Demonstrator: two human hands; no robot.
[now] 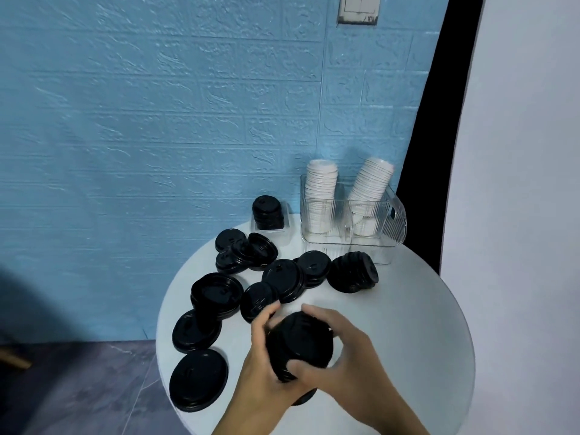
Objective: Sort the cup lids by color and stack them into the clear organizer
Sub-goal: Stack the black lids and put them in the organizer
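The stack of lids (299, 343) I hold between my left hand (262, 365) and right hand (337, 353) is solid black, as are the loose lids (216, 290) around it on the plain white round table (408, 324). The clear organizer (354, 221) has ribbed, see-through walls and holds two white lid stacks (320, 196). A smaller clear tray (287, 230) holds black lids. The wall (141, 120) is blue with an embossed brick pattern, the floor (94, 387) grey with a marbled pattern.

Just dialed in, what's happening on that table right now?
A person grips a stack of black lids with both the left hand and the right hand above the round white table. Two stacks of white lids already stand in the clear organizer. More loose black lids lie scattered, unsorted.
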